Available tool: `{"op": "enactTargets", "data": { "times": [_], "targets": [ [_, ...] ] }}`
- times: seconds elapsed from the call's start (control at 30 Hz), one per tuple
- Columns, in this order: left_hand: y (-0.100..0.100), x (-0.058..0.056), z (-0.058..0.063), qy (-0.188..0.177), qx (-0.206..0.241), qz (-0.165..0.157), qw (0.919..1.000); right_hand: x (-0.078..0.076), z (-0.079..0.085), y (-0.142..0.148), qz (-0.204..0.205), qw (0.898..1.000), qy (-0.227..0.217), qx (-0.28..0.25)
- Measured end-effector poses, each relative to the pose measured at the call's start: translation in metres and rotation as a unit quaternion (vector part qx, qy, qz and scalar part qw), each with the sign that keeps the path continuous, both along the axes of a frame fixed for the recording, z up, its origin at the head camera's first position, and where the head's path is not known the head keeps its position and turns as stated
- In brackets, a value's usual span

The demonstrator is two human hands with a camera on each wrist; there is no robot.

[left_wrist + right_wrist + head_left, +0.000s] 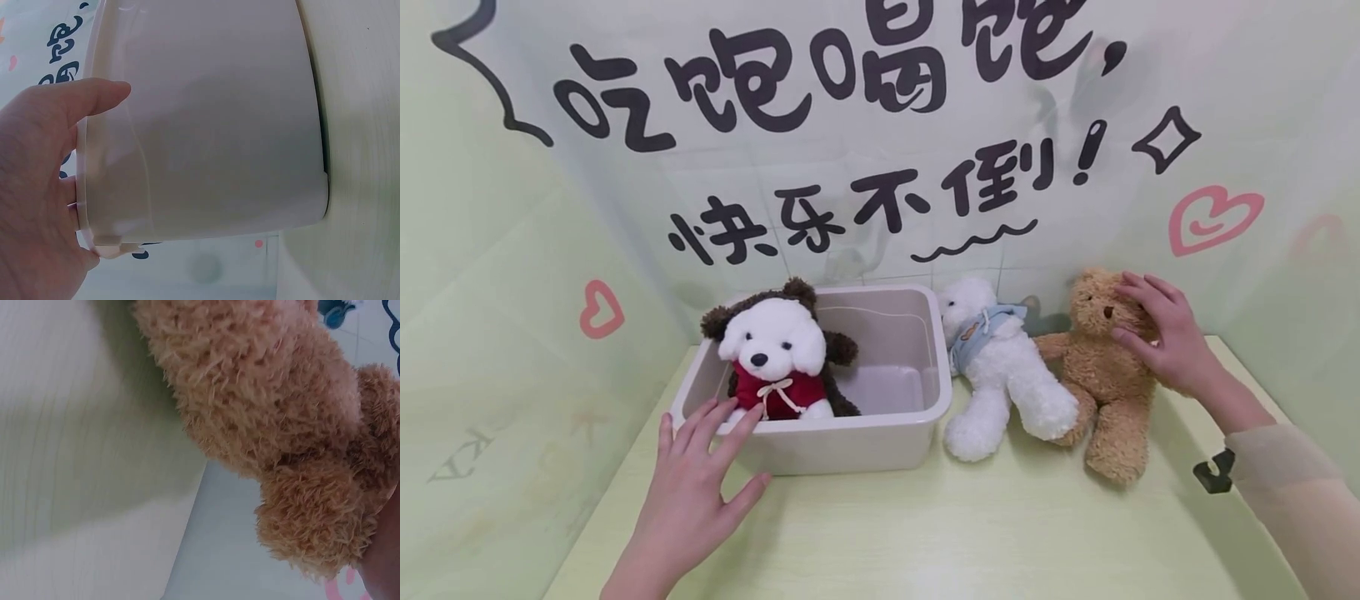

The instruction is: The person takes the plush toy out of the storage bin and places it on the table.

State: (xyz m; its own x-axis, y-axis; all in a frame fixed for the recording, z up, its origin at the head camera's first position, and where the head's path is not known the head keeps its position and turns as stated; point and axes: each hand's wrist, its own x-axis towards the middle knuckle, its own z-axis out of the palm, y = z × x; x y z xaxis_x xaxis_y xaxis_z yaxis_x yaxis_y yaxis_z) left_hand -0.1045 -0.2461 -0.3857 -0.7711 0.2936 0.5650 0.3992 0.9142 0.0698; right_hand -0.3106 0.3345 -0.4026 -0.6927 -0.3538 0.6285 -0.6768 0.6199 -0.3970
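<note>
My left hand [696, 479] rests at the near left rim of a grey plastic bin [850, 446], fingers spread and fairly straight over the edge. In the left wrist view its thumb [100, 97] lies along the outer wall. A plush dog [775, 354] with a white face, dark brown fur and red top sits inside the bin's left end. At the far right, my right hand [1165, 329] holds the head of a brown teddy bear [1112, 375], thumb by its face and fingers over the top. Only the bear's furry body [250, 381] and arm fill the right wrist view.
Between bin and bear, a white plush toy [1000, 375] in a blue top leans back. All stand on a pale wooden table [962, 533]. A printed curtain [820, 167] with large black writing hangs behind, and pale curtains border both sides. A black mark [1213, 471] shows near the right sleeve.
</note>
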Motion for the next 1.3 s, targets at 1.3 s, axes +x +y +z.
{"op": "enactTargets", "data": {
  "times": [1.3],
  "targets": [
    [-0.004, 0.0, -0.001, -0.012, -0.001, 0.001, 0.9999, 0.02, 0.06, -0.114, 0.133, 0.985, 0.08, 0.069]
  ]
}}
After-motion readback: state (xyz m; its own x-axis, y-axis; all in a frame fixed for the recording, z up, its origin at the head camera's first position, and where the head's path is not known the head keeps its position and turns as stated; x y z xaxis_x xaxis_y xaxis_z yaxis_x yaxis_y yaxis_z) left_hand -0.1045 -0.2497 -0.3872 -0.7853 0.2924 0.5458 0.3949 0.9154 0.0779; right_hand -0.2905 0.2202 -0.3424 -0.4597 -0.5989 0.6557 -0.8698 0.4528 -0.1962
